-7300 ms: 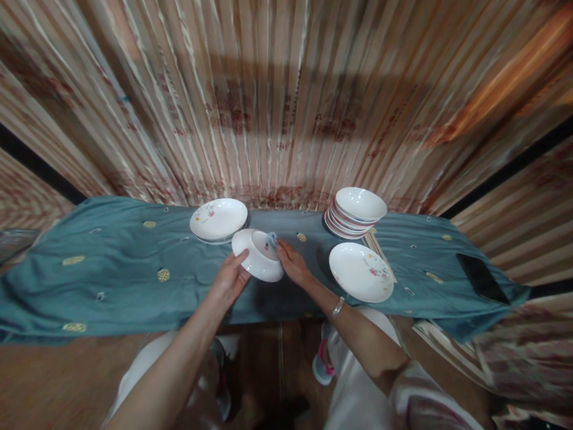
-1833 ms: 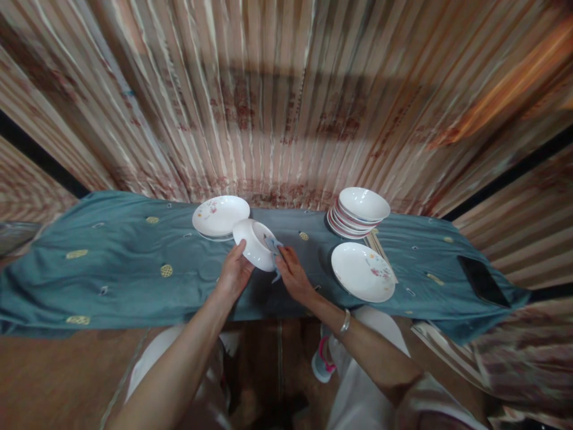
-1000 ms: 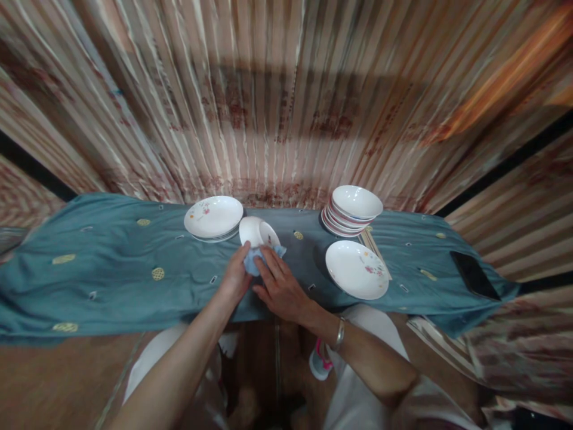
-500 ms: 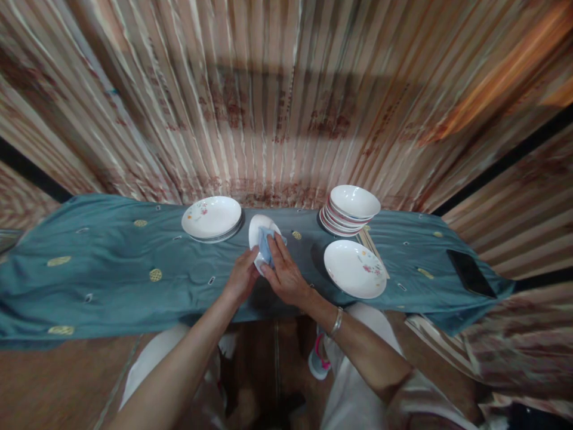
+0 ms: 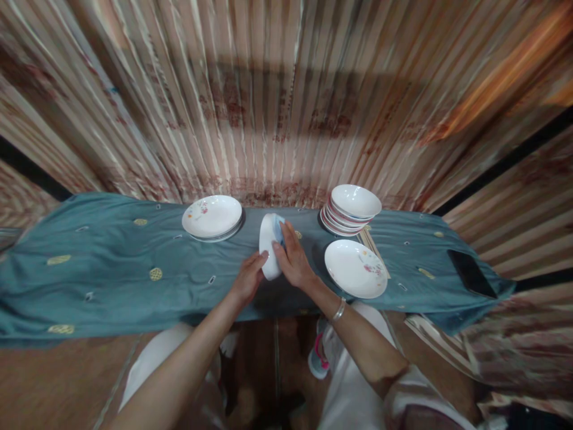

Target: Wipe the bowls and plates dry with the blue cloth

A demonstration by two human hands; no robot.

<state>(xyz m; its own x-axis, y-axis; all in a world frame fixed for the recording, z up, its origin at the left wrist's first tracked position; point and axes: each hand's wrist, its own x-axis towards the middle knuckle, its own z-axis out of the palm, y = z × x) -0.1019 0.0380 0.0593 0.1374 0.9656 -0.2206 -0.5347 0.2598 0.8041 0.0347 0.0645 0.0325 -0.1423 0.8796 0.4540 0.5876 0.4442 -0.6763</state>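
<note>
A white bowl (image 5: 269, 248) is held tilted on its side above the middle of the cloth-covered table. My left hand (image 5: 250, 276) grips its lower left edge, thumb against the outside. On the bowl's right side, my right hand (image 5: 293, 257) presses a light blue cloth (image 5: 278, 227) to it, with the thumb over the near side. Most of the cloth is hidden behind the fingers and the bowl. The bowl's inside faces away to the right and barely shows.
Stacked plates (image 5: 213, 216) lie left of the hands. To the right are a stack of bowls (image 5: 353, 206), a flowered plate (image 5: 356, 270), chopsticks (image 5: 372, 251) partly behind it, and a dark phone (image 5: 470, 273) near the table's right end. A curtain (image 5: 268, 119) hangs behind.
The bowl has turned so that its outer side shows instead of its inside, and has shifted slightly right. My right hand has moved with the cloth to the bowl's right side.
</note>
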